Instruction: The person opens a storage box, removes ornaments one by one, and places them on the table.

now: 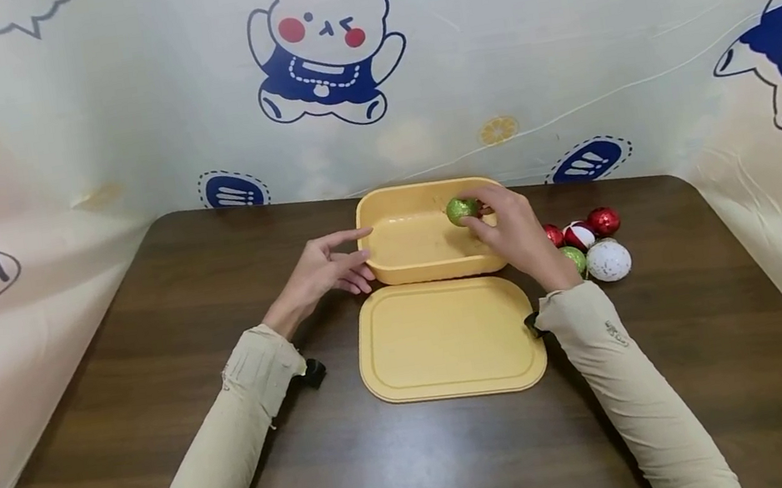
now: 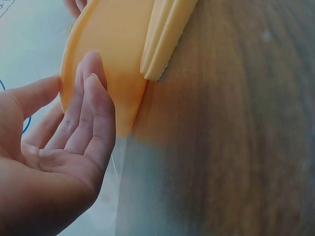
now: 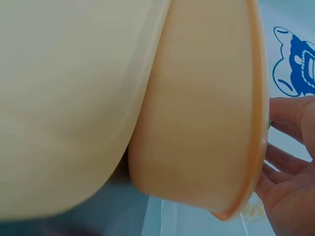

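A yellow plastic box (image 1: 410,273) stands near the back of the dark table, its top uncovered. Over its right part, my right hand (image 1: 514,230) pinches a green glitter ball (image 1: 460,212) between thumb and fingers. At the box's left side is my left hand (image 1: 323,275), its fingers mostly straight and touching the rim. In the left wrist view the thumb and fingers of the left hand (image 2: 64,147) lie against the box wall (image 2: 118,29). From the right wrist view, the box side (image 3: 202,108) hides nearly all of the ball behind the right hand (image 3: 290,157).
A flat yellow lid (image 1: 449,338) lies in front of the box. Right of the box sit a white speckled ball (image 1: 608,260), a red ball (image 1: 603,221), a red-and-white ball (image 1: 578,235), another red ball (image 1: 553,235) and a green ball (image 1: 574,257). A printed curtain hangs behind the table.
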A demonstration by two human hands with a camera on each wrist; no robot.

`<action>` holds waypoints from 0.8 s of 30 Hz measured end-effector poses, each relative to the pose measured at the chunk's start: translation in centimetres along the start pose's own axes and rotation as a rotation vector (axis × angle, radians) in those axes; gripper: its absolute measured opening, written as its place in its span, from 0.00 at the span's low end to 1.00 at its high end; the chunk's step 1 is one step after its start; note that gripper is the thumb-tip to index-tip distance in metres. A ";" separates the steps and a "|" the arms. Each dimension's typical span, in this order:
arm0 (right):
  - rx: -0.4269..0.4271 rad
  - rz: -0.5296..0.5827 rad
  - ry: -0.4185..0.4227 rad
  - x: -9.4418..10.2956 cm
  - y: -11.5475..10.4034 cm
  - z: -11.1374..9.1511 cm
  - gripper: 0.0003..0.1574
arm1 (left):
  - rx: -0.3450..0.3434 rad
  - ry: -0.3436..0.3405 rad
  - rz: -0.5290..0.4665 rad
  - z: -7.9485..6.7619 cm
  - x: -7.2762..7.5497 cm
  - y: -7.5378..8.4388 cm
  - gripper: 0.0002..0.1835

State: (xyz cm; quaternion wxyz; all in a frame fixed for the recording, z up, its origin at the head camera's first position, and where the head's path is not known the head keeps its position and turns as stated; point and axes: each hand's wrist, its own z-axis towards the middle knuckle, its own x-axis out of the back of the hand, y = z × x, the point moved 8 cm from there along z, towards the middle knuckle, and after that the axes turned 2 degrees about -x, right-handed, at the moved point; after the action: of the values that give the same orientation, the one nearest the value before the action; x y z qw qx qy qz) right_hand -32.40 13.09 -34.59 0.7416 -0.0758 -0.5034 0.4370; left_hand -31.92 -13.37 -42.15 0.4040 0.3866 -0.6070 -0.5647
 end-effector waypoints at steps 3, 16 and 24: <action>-0.007 -0.017 0.008 0.7 -0.2 -0.2 0.20 | -0.006 0.003 -0.008 0.1 0.1 0.1 0.29; -0.044 -0.095 0.042 4.0 -0.5 -2.3 0.22 | -0.012 -0.004 -0.008 0.2 -0.1 0.1 0.30; -0.098 -0.130 0.047 6.2 1.1 -4.8 0.23 | -0.012 -0.002 -0.003 0.2 0.0 -0.1 0.29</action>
State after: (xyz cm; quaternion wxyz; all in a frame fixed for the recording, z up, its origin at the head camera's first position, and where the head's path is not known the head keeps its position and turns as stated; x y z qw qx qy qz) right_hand -28.41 19.84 -33.27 0.7753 -0.0893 -0.5106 0.3610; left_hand -32.07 -13.29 -42.24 0.4051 0.3845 -0.6032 -0.5694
